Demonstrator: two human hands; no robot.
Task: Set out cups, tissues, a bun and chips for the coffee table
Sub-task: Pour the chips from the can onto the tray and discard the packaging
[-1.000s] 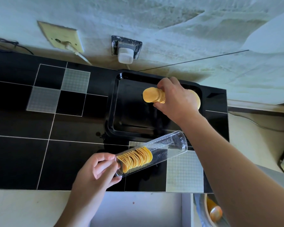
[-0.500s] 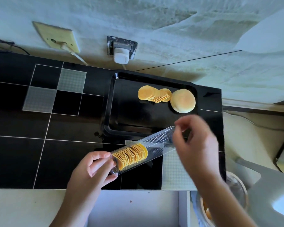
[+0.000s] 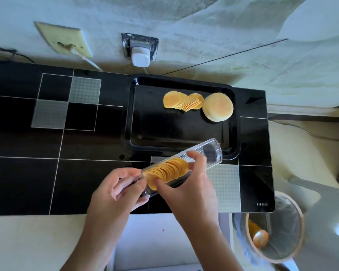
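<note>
**Chips going out onto the tray**

At lower centre, the left hand [image 3: 115, 190] grips the closed end of a clear plastic chip sleeve [image 3: 181, 168]. The right hand [image 3: 190, 184] closes thumb and fingers around its middle, over the remaining stacked chips [image 3: 167, 171]. The next move likely calls for sliding more out. Farther up, the black tray [image 3: 133, 118] holds a fanned pile of chips [image 3: 182, 102] touching a round bun [image 3: 217, 107].
</note>
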